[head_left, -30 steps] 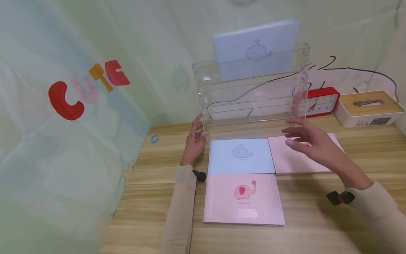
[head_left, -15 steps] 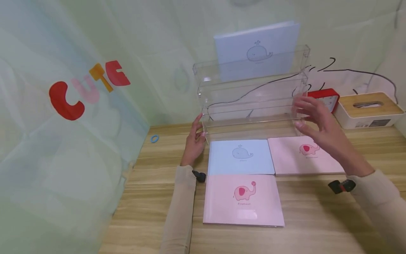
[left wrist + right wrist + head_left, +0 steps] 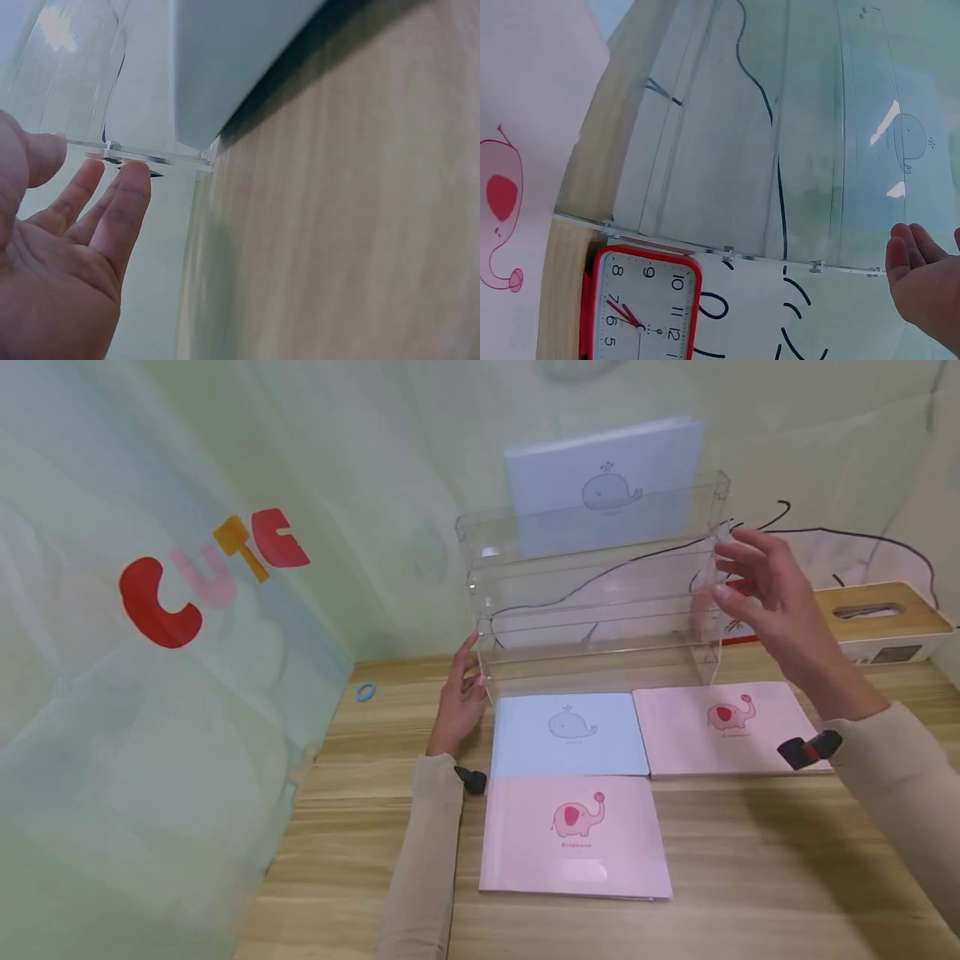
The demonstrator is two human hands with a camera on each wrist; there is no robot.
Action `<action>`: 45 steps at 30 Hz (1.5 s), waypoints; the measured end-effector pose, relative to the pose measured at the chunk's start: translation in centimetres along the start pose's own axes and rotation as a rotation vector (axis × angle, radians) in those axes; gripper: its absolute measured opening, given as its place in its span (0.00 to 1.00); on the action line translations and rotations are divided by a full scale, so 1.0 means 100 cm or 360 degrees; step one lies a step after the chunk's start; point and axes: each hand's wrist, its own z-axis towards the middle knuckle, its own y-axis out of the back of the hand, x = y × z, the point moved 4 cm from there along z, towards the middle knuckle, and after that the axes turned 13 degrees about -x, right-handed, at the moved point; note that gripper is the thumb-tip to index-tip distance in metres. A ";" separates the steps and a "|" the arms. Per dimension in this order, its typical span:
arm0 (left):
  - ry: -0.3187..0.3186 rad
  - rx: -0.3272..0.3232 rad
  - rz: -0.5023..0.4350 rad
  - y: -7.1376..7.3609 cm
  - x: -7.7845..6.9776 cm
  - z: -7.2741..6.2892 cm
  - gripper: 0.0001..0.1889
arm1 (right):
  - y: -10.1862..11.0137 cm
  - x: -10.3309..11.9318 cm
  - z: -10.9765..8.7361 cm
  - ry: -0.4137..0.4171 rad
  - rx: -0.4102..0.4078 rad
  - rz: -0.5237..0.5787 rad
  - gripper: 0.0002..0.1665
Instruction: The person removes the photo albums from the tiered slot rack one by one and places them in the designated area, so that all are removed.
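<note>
A clear acrylic tiered rack (image 3: 596, 650) stands at the back of the table, with a pale blue whale book (image 3: 551, 472) upright in its top tier. At the rack's left side panel, my left hand (image 3: 456, 710) rests its fingertips low down, fingers extended. My right hand (image 3: 780, 610) is raised by the rack's right side, fingers loosely bent and nothing held; in the right wrist view its fingertips (image 3: 900, 255) are at the panel's upper end, contact unclear. Before the rack lie a blue whale book (image 3: 525, 739) and two pink elephant books (image 3: 517, 839), one at right (image 3: 675, 735).
A red alarm clock (image 3: 697, 300) stands close to the rack's right side, partly hidden by my right hand in the head view. Farther right sits a tissue box (image 3: 918, 620) with a wooden lid. A small blue ring (image 3: 365, 692) lies at the table's back left.
My right hand has risen from above the right pink book to the upper right side of the rack, uncovering that book's elephant. The left hand stays at the rack's left side.
</note>
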 end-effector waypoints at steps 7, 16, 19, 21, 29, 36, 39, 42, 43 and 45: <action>-0.0006 -0.0010 0.0022 0.001 0.001 -0.002 0.44 | -0.004 0.004 0.021 -0.0014 -0.0028 0.0102 0.41; -0.0003 0.0002 0.0007 0.001 0.002 -0.002 0.44 | -0.007 0.011 0.049 -0.0088 -0.0004 0.0179 0.42; -0.0008 -0.0002 0.0012 0.001 0.002 -0.002 0.45 | -0.010 0.014 0.058 -0.0086 -0.0020 0.0215 0.42; -0.0010 0.0000 0.0014 0.002 0.003 -0.002 0.45 | -0.012 0.016 0.064 -0.0069 -0.0035 0.0231 0.41; -0.0003 -0.0004 0.0008 0.001 0.001 -0.001 0.44 | -0.017 0.020 0.085 -0.0061 -0.0059 0.0257 0.41; -0.0023 -0.0003 0.0007 -0.002 -0.001 -0.001 0.44 | -0.016 0.023 0.097 -0.0063 -0.0075 0.0288 0.41; -0.0026 -0.0003 0.0007 -0.002 -0.001 -0.001 0.44 | -0.015 0.024 0.102 -0.0039 -0.0088 0.0277 0.42; -0.0026 -0.0011 0.0004 -0.002 0.000 0.000 0.44 | -0.014 0.026 0.108 -0.0020 -0.0086 0.0278 0.42; -0.0027 -0.0015 0.0005 -0.001 0.000 0.000 0.44 | -0.014 0.027 0.110 -0.0020 -0.0081 0.0284 0.42; -0.0030 -0.0019 0.0003 -0.001 0.000 0.000 0.44 | -0.014 0.028 0.115 -0.0023 -0.0069 0.0293 0.41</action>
